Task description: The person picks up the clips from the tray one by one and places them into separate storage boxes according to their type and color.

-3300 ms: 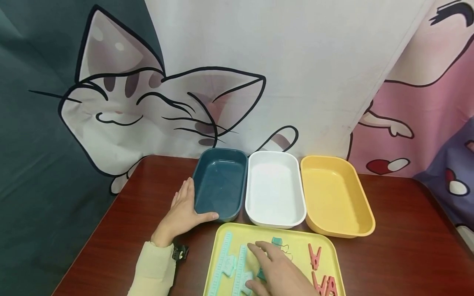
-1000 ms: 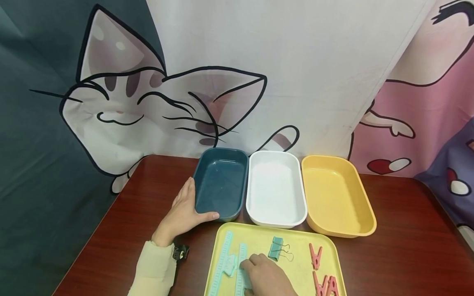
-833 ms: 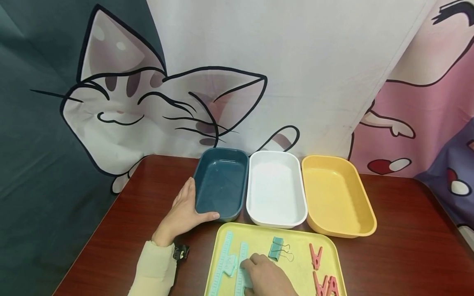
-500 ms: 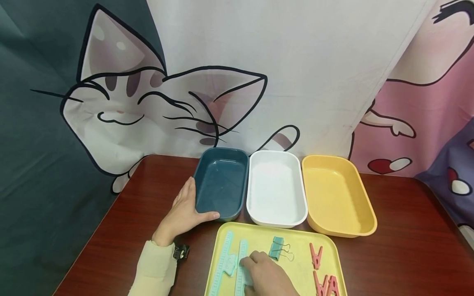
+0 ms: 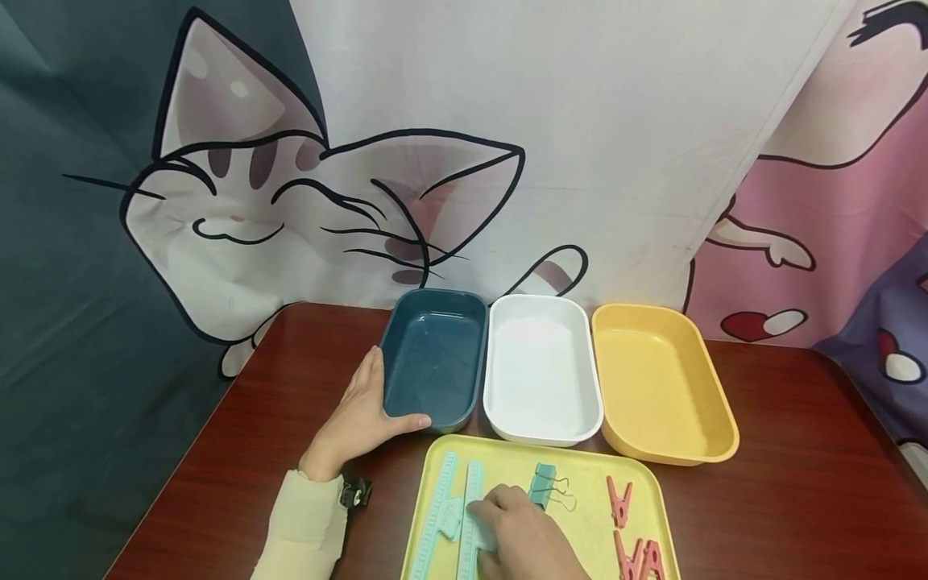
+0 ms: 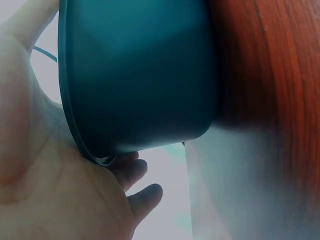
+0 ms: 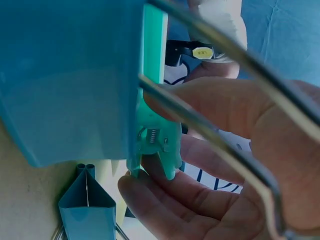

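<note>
My right hand pinches the handle of a mint-green ruler-shaped clip over the yellow tray. In the right wrist view the clip's spring handle sits between thumb and fingers; its lower part is hidden by the hand in the head view. A second mint-green ruler-shaped clip lies to its left. My left hand lies against the dark blue bin, fingers straight along its left side and thumb at the near rim. In the left wrist view the palm meets the bin's rim.
Right of the gripped clip lies a teal binder clip; a large one fills the right wrist view's foreground. Several pink clothespins lie at the tray's right. A white bin and a yellow bin stand beside the blue one.
My right hand was spread over the tray; it has come down onto the ruler-shaped clip, which has shifted slightly away from me. The left hand stays at the blue bin.
</note>
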`<state>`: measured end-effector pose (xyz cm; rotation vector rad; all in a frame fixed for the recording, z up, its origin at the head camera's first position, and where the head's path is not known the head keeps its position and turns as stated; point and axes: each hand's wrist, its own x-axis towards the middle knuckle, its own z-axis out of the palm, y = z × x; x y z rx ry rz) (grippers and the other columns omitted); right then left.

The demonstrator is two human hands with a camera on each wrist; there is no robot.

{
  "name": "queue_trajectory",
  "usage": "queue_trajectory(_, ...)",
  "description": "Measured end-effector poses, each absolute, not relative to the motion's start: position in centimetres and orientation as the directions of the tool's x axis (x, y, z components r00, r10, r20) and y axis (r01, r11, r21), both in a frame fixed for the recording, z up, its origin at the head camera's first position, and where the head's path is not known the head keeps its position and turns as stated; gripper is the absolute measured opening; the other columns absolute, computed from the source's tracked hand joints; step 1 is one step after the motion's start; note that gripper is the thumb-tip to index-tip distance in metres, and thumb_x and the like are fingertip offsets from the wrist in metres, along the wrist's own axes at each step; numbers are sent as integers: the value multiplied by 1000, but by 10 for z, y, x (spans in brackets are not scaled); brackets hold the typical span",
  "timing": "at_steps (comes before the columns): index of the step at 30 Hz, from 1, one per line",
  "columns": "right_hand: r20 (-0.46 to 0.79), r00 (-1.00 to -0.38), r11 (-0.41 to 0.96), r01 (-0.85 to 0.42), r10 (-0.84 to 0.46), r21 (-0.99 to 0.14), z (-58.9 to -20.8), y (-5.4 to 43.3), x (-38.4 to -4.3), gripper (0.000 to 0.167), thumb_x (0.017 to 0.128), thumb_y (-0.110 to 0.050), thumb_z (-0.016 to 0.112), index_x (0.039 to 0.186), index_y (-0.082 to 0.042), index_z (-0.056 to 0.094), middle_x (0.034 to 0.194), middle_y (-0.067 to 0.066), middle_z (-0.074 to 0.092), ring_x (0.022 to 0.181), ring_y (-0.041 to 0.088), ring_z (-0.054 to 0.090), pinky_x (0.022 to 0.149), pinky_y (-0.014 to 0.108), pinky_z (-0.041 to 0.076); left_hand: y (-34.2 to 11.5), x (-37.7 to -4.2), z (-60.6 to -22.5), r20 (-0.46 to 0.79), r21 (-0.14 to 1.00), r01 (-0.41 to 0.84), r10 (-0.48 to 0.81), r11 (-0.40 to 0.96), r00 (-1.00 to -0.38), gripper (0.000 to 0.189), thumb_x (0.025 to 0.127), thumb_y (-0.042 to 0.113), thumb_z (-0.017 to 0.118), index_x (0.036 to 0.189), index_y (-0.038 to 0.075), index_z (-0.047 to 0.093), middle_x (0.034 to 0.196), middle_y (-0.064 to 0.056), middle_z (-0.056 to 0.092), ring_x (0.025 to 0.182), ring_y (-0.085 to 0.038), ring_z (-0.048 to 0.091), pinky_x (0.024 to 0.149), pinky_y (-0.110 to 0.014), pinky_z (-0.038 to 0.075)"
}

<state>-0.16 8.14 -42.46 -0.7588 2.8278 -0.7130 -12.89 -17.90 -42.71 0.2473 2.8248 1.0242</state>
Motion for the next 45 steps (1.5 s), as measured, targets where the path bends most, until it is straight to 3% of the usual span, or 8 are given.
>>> queue_trajectory(16, 32, -872, 747, -438, -489, -500, -415, 81, -4, 43, 72, -10, 78, 114, -7, 73, 101, -1, 60, 90, 10, 56, 73, 30, 53, -179, -128, -426, -56, 651, 113, 196, 751, -979, 138, 71, 67, 80, 159, -4, 1, 167, -20, 1, 151, -42, 7, 114, -67, 21)
queue_trajectory(25, 60, -873, 751, -449, -484, -484, -409, 79, -7, 43, 75, -15, 83, 117, -9, 72, 103, -1, 61, 92, 12, 57, 76, 32, 54, -180, -129, -428, -44, 641, 122, 195, 758, -980, 138, 71, 68, 79, 159, -4, 1, 167, -21, 2, 151, -43, 8, 113, -66, 24)
queue_trajectory(45, 39, -892, 779, -414, -451, -471, -390, 82, -11, 41, 81, -18, 82, 119, -10, 71, 107, -1, 62, 96, 14, 60, 82, 37, 55, -179, -128, -427, -63, 641, 110, 194, 760, -979, 137, 72, 68, 79, 159, -4, 1, 167, -19, 1, 151, -42, 7, 114, -66, 22)
